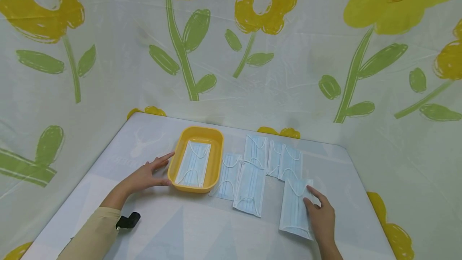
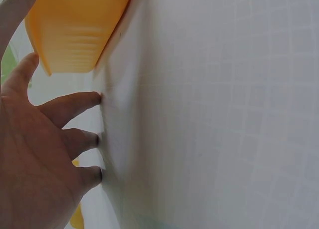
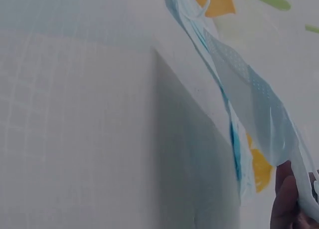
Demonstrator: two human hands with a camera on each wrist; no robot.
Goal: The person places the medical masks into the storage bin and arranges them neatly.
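Note:
My right hand (image 1: pixel 323 216) pinches a light blue face mask (image 1: pixel 294 208) by its right edge, at the front right of the table. In the right wrist view that mask (image 3: pixel 256 109) is seen edge-on, raised above a dark shadow. On the left, my left hand (image 1: pixel 144 177) has its fingers spread, with thumb and index fingertip at the side of a yellow tray (image 1: pixel 196 190). Its other fingertips (image 2: pixel 92 175) rest on the tabletop in the left wrist view. One mask (image 1: pixel 191 164) lies flat inside the tray, ear loops on top.
Right of the tray, several more masks lie partly overlapping, among them a near one (image 1: pixel 249 189) and one farther back (image 1: pixel 255 147). A black device (image 1: pixel 128 220) juts from the left sleeve. Flower-printed cloth (image 1: pixel 281 79) surrounds the table (image 1: pixel 202 228).

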